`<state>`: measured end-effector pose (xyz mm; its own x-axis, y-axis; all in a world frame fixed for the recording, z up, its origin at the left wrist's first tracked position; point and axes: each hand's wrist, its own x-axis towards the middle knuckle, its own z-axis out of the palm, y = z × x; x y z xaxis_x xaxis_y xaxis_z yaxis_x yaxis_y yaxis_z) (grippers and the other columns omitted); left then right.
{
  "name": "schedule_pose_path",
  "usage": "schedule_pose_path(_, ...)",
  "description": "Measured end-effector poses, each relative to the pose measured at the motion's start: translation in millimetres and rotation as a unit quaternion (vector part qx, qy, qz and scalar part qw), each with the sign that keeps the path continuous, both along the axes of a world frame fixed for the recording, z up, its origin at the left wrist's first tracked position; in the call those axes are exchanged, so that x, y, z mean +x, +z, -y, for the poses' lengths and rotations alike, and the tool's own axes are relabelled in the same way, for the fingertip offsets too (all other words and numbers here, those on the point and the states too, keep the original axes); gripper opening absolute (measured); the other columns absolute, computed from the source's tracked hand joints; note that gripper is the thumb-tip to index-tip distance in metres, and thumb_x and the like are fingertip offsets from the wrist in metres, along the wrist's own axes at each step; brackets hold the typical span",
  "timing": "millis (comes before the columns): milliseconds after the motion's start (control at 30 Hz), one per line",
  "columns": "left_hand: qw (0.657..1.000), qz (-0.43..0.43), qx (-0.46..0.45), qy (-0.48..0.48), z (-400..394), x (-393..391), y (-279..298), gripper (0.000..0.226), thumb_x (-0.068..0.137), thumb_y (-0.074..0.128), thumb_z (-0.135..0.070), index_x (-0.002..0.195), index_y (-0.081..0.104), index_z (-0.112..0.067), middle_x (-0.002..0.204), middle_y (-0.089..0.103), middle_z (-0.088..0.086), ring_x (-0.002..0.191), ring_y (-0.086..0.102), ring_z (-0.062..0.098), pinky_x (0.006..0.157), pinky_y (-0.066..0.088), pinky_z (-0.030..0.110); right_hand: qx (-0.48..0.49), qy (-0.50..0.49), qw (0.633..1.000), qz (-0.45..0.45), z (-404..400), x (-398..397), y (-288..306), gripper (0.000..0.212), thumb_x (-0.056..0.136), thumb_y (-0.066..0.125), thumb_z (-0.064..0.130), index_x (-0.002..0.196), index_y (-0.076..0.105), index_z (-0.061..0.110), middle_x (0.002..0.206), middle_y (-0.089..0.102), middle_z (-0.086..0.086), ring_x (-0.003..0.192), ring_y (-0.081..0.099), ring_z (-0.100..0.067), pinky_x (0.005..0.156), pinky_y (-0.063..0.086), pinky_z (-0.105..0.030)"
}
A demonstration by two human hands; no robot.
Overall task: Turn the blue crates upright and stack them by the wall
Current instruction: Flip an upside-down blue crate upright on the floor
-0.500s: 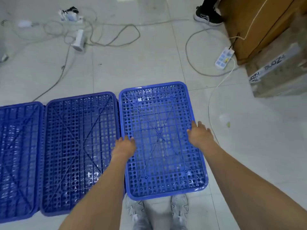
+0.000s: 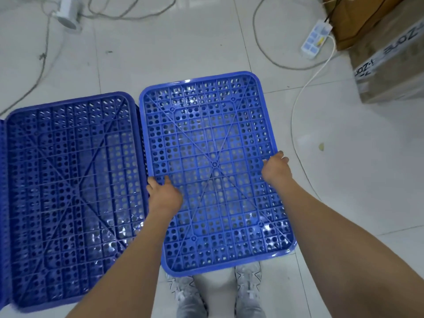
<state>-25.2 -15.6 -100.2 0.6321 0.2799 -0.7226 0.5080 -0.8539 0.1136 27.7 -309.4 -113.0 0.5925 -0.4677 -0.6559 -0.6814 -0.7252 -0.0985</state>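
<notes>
Blue perforated crates lie upside down side by side on the tiled floor. The right crate shows its ribbed underside, lighter in colour. My left hand grips its left long edge and my right hand grips its right long edge, fingers curled over the rim. A darker blue crate lies just to its left, touching or nearly so. The edge of a third crate shows at the far left border.
Cardboard boxes stand at the right. A white power strip and cables trail across the floor near them. More cables and a white device lie at the top left. My shoes are below the crate.
The view has dipped and shifted slightly. Both hands stay on the right crate's long edges, the fingers now curled further over the rims. The crate looks barely moved.
</notes>
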Motion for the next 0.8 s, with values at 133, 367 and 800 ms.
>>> schedule_pose_path(133,1.0,-0.005,0.025,-0.005,11,-4,-4,0.067,0.101,0.041,-0.034,0.158,0.013,-0.011,0.16,-0.012,0.021,0.147,0.004,0.043,0.117,0.025,0.054,0.007,-0.043,0.999,0.022,10,9,-8,0.045,0.102,0.044,0.02,0.137,0.037,-0.006,0.136,0.041,-0.024,0.121,0.047,-0.037,0.092,0.042,-0.037)
schedule_pose_path(367,0.998,-0.045,0.037,0.003,14,1,4,0.07,0.099,0.045,-0.041,0.158,0.013,-0.02,0.16,-0.011,0.018,0.147,0.001,0.04,0.116,0.016,0.055,0.012,-0.06,0.996,0.06,26,11,6,0.038,0.1,0.053,0.019,0.065,0.04,0.008,0.065,0.042,-0.006,0.076,0.055,-0.028,0.064,0.04,-0.032)
schedule_pose_path(800,0.97,-0.077,-0.225,0.053,69,29,84,0.057,0.105,0.037,-0.027,0.158,0.016,-0.025,0.104,0.061,0.002,0.051,0.038,0.018,0.058,0.038,0.036,-0.05,-0.097,0.958,0.264,27,-41,123,0.037,0.092,0.06,0.018,0.065,0.036,0.013,0.078,0.049,-0.012,0.066,0.047,-0.025,0.05,0.024,-0.029)
